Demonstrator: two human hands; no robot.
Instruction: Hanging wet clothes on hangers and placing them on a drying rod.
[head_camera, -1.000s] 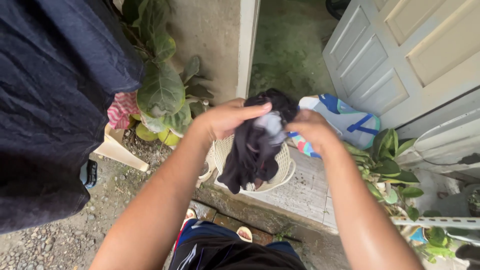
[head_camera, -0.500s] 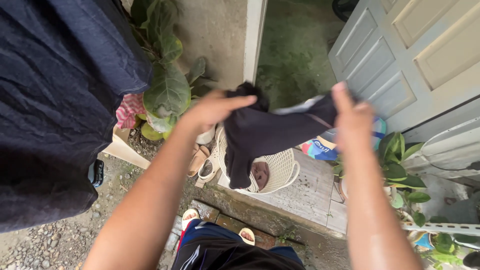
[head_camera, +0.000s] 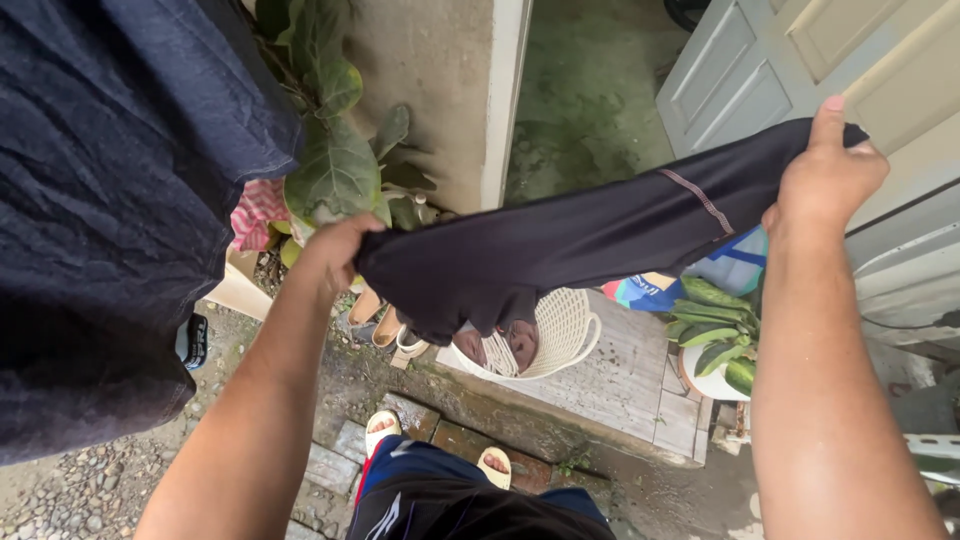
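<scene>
I see the left hand (head_camera: 335, 250) at centre left and the right hand (head_camera: 830, 175) at upper right, each with fingers clamped on one end of a dark garment (head_camera: 570, 245), stretched taut across the middle of the frame. Below it sits a cream laundry basket (head_camera: 570, 335) on the doorstep; a dark blue cloth (head_camera: 110, 200) hangs at left.

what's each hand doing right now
Left hand: closed on one end of the dark garment.
Right hand: closed on its other end, stretched taut.
</scene>
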